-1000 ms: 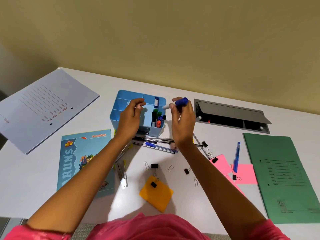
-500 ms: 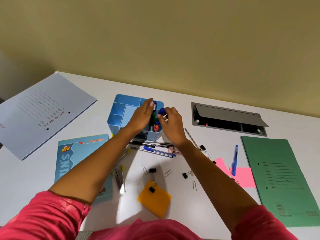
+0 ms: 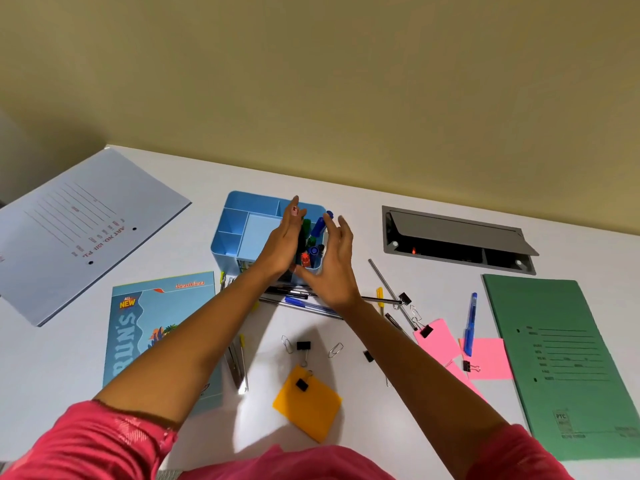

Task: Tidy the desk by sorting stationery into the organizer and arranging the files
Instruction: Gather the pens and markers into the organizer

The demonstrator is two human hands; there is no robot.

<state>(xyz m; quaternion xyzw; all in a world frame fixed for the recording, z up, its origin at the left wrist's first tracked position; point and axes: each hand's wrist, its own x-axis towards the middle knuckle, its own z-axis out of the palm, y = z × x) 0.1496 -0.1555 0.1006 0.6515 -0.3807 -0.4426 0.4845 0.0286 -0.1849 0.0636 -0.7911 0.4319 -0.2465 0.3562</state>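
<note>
A light blue plastic organizer box (image 3: 242, 220) sits near the back of the white table (image 3: 41, 368). The left hand (image 3: 287, 244) and right hand (image 3: 336, 268) are both open, fingers straight, holding nothing. They stand on either side of its corner pocket, full of coloured markers (image 3: 313, 237) (blue, green, red). A green paper file (image 3: 561, 358) lies far right.
</note>
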